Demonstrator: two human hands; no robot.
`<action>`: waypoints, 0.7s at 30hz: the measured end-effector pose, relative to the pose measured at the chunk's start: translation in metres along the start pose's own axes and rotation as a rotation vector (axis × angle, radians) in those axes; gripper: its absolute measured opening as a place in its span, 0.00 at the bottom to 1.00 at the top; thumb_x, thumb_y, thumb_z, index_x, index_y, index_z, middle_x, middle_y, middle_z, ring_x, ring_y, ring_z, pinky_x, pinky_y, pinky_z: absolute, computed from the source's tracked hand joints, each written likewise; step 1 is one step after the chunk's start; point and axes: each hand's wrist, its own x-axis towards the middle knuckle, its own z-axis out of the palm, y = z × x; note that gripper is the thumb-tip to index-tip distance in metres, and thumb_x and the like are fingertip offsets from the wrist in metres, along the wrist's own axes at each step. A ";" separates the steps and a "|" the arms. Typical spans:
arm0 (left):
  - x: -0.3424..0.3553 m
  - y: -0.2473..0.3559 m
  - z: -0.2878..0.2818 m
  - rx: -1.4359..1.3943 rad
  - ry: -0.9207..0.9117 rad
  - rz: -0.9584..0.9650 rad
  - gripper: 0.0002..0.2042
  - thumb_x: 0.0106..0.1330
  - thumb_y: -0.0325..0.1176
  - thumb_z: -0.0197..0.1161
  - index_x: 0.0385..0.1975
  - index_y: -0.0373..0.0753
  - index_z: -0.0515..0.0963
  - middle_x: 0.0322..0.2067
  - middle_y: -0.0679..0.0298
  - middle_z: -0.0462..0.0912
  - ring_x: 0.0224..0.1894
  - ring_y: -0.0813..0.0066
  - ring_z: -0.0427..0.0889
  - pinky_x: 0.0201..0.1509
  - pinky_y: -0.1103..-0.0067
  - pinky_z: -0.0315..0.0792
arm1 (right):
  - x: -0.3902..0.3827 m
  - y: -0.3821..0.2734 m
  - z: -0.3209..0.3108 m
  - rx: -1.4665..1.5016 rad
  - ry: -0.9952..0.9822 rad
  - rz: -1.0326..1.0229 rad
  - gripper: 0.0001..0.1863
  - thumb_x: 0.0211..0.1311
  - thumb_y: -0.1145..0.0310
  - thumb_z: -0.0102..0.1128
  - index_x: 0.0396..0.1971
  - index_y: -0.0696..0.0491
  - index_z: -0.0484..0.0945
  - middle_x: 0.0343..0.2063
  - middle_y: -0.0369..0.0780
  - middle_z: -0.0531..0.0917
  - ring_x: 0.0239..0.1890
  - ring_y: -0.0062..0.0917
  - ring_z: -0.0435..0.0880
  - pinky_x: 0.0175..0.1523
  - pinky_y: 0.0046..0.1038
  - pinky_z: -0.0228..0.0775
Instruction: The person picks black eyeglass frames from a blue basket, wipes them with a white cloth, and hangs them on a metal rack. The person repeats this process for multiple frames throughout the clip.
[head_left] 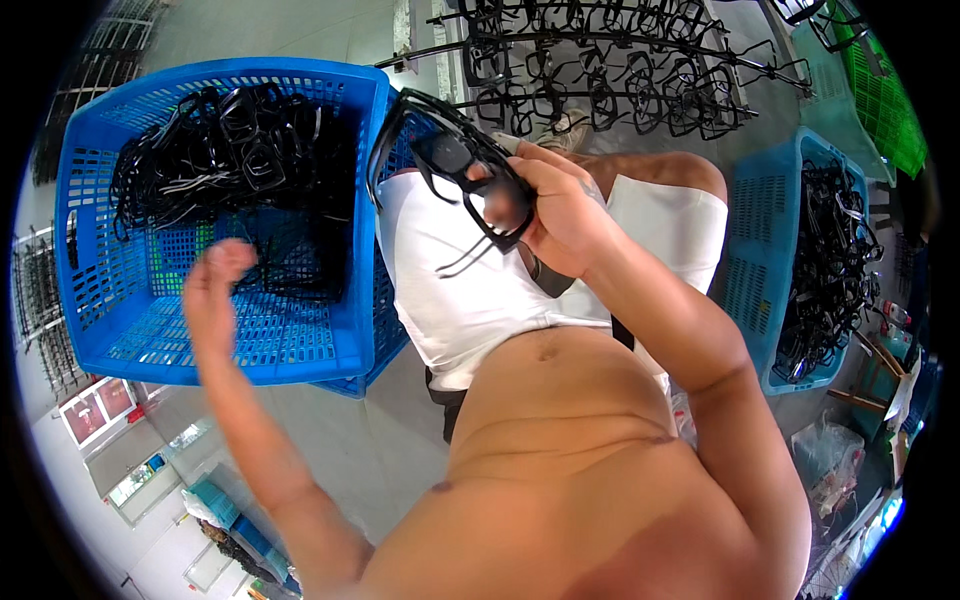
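Note:
My right hand (560, 215) grips black eyeglass frames (440, 140), apparently more than one stacked, with dark lenses and thin temples hanging down, held up above my white shorts. My left hand (220, 290), slightly blurred, is over the near left part of a blue plastic basket (100, 280), its fingers loosely bent and apart, with no object visible in them. The back of that basket holds a tangled pile of black frames (235, 150). A second blue basket (380, 325) shows beneath and beside the first.
A rack (610, 95) of hanging black frames stands ahead. At the right, a light-blue basket (760, 280) holds more frames (830, 270), near a green crate (880, 100) and a plastic bag (830, 460). Metal racks (45, 300) line the far left. Grey floor (370, 460) lies below.

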 end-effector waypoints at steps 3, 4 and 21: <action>-0.052 0.054 0.102 -0.388 -0.390 0.095 0.31 0.69 0.54 0.37 0.48 0.28 0.74 0.48 0.51 0.77 0.52 0.61 0.75 0.60 0.69 0.64 | -0.001 0.004 0.010 -0.018 -0.110 -0.012 0.13 0.65 0.75 0.37 0.45 0.62 0.68 0.35 0.44 0.80 0.23 0.19 0.77 0.33 0.21 0.73; -0.049 0.049 0.125 -0.342 -0.472 0.152 0.40 0.67 0.61 0.23 0.55 0.28 0.67 0.55 0.51 0.70 0.60 0.61 0.67 0.67 0.69 0.53 | -0.003 0.005 0.014 -0.023 -0.141 0.010 0.13 0.65 0.75 0.37 0.44 0.62 0.68 0.36 0.44 0.80 0.23 0.19 0.77 0.34 0.20 0.73; -0.017 0.084 0.220 -1.282 -0.239 -0.044 0.28 0.66 0.52 0.44 0.58 0.36 0.63 0.46 0.51 0.77 0.41 0.66 0.78 0.46 0.72 0.72 | -0.049 -0.031 -0.035 -0.148 -0.115 -0.433 0.13 0.67 0.67 0.42 0.42 0.63 0.66 0.38 0.46 0.78 0.17 0.18 0.74 0.29 0.24 0.75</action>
